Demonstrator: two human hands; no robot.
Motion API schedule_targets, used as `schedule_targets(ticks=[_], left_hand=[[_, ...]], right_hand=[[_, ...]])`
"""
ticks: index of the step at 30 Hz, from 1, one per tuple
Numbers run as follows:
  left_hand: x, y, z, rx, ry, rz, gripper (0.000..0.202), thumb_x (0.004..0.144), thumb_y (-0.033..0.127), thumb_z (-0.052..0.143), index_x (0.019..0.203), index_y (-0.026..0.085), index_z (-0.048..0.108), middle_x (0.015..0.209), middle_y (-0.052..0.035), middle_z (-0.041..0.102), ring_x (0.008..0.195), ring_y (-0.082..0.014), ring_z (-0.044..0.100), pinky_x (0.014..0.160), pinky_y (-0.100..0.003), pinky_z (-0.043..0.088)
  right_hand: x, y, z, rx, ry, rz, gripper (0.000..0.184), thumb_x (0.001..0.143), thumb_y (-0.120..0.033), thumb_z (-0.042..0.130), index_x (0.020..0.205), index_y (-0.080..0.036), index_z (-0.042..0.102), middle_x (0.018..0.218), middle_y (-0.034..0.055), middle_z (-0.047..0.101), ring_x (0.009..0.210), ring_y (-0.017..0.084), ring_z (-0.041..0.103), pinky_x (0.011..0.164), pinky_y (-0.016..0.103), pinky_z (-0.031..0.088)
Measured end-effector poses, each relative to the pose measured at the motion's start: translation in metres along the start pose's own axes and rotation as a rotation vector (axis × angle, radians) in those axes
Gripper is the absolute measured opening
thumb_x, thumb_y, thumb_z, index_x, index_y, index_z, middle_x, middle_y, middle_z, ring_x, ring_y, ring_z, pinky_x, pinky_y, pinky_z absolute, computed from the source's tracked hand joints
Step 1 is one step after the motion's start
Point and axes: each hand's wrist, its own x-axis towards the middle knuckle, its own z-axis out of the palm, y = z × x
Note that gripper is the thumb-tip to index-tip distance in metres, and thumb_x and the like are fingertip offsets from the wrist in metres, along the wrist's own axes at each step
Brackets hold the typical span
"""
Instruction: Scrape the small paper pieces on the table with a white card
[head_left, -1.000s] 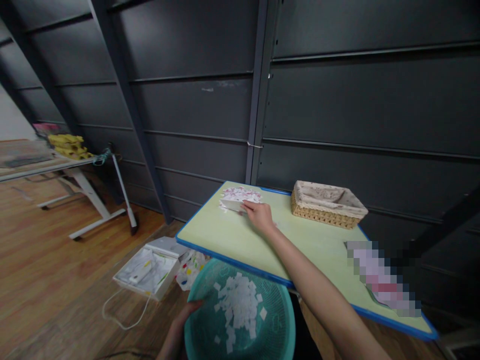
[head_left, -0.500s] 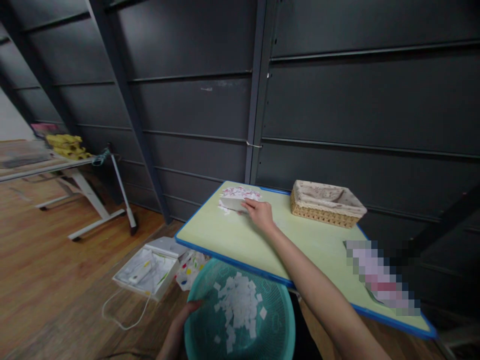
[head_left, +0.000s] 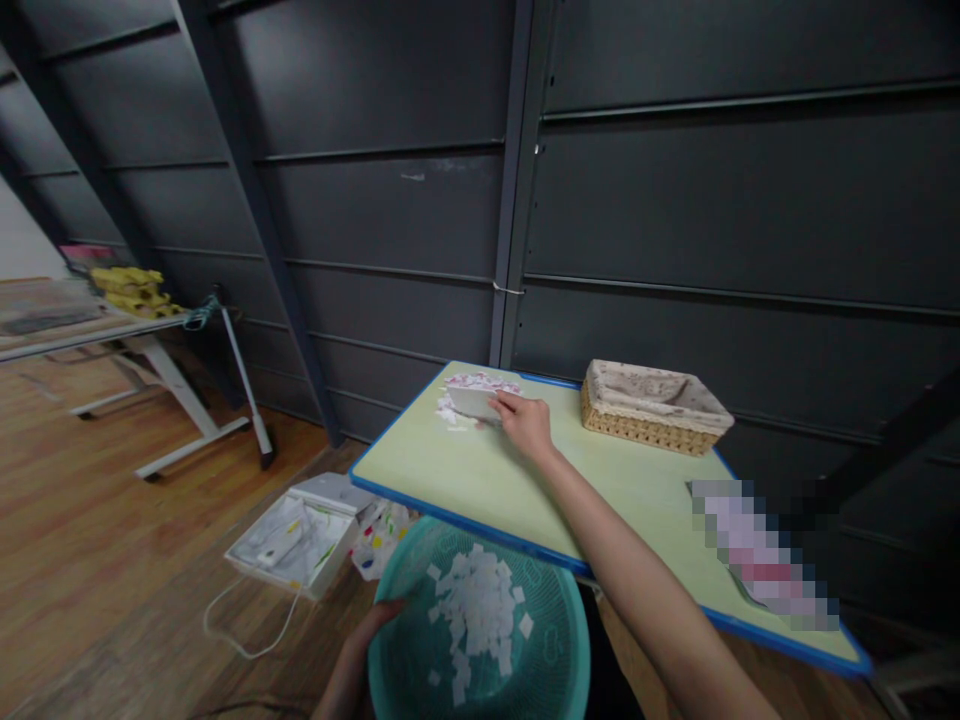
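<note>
A flat white card (head_left: 471, 402), pinched in the right hand (head_left: 526, 425), stands tilted at the near side of a heap of white and pinkish scraps (head_left: 486, 381) on the pale-green table (head_left: 450, 470). The left hand (head_left: 384, 614), thumb over the rim, grips a teal basket (head_left: 580, 620) holding white squares (head_left: 478, 600). Farther from where I stand: a lined wicker basket (head_left: 645, 430) and a dark panelled wall (head_left: 390, 220).

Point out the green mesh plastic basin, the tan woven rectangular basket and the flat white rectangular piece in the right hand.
Green mesh basin (head_left: 551, 597), head view: right inner wall.
Tan woven basket (head_left: 645, 428), head view: front woven side.
Flat white piece (head_left: 472, 402), head view: broad face.
</note>
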Motion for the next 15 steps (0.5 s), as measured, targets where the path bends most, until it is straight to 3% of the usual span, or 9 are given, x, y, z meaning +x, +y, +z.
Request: schedule_targets(ticks=[5, 10, 15], left_hand=[[-0.003, 0.000, 0.004, 0.010, 0.037, 0.018, 0.078, 0.078, 0.026, 0.063, 0.143, 0.000, 0.030, 0.065, -0.0067, 0.078, 0.068, -0.0321, 0.074, 0.079, -0.046, 0.056], [-0.004, 0.000, 0.007, 0.026, 0.034, 0.033, 0.079, 0.079, 0.028, 0.061, 0.143, -0.004, 0.026, 0.063, -0.0069, 0.078, 0.064, -0.0305, 0.074, 0.077, -0.044, 0.056], [-0.002, 0.001, 0.001, 0.014, 0.026, -0.006, 0.084, 0.074, 0.029, 0.068, 0.143, -0.001, 0.030, 0.062, -0.0071, 0.078, 0.076, -0.0327, 0.074, 0.073, -0.042, 0.057]], right_hand=[[0.000, 0.002, 0.012, 0.005, -0.056, -0.046, 0.027, 0.091, -0.037, 0.051, 0.104, -0.028, 0.073, 0.106, 0.0036, 0.072, 0.092, 0.021, 0.068, 0.078, 0.027, 0.046], [-0.001, -0.001, -0.005, -0.107, -0.055, -0.029, 0.027, 0.090, -0.037, 0.050, 0.095, -0.026, 0.075, 0.096, 0.0057, 0.075, 0.086, 0.022, 0.069, 0.075, 0.028, 0.045], [0.000, -0.003, -0.013, -0.111, -0.018, -0.004, 0.030, 0.091, -0.037, 0.048, 0.099, -0.025, 0.074, 0.096, 0.0066, 0.075, 0.083, 0.023, 0.069, 0.071, 0.028, 0.043]])
